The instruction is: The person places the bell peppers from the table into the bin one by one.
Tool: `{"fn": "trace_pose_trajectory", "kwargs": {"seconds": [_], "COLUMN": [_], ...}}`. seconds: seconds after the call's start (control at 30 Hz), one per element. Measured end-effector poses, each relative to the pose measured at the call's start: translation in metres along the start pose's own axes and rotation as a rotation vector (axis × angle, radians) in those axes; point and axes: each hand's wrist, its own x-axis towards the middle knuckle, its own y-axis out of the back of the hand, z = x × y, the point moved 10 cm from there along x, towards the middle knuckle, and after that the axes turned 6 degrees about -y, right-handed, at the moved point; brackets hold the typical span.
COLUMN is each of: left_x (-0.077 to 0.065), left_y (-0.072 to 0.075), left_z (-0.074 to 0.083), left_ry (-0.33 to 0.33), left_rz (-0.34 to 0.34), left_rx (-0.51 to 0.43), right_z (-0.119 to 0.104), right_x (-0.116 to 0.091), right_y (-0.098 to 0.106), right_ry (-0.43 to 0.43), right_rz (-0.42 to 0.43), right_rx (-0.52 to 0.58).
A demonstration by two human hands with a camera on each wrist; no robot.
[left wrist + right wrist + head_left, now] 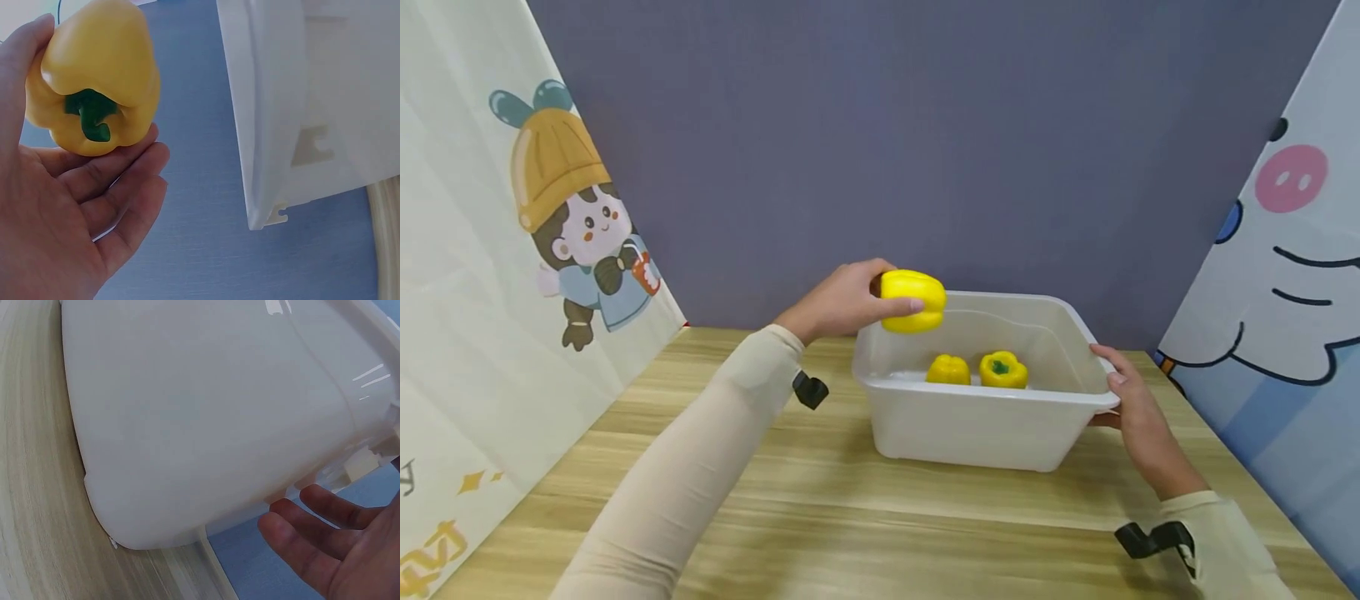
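Note:
My left hand (852,297) grips a yellow bell pepper (917,300) above the left rim of a white plastic bin (958,429). In the left wrist view the pepper's green stem (94,119) faces the camera, with thumb and fingers around its sides. Two more yellow peppers lie inside the bin: one (948,369) is partly hidden behind the front wall, the other (1004,371) shows its green stem. At the bin's right end, my right hand (1138,421) holds the rim, thumb on top and fingers underneath along the outer wall.
The bin stands on a wood-grain table (820,517). A grey-blue panel (880,150) rises behind it. Printed cartoon sheets border the table on the left (467,250) and right (1292,308). Black clips (810,389) sit at both sleeves.

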Motion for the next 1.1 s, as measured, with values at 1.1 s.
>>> {"fn": "trace_pose_trajectory", "kwargs": {"seconds": [1.1], "left_x": [0.035], "left_y": [-0.011], "left_z": [-0.001], "left_ry": [0.036], "left_rz": [-0.037], "left_rx": [-0.017], "right_z": [0.000], "right_x": [-0.002], "right_y": [-0.001], "right_ry": [0.023], "right_rz": [0.012], "right_rx": [0.043]}}
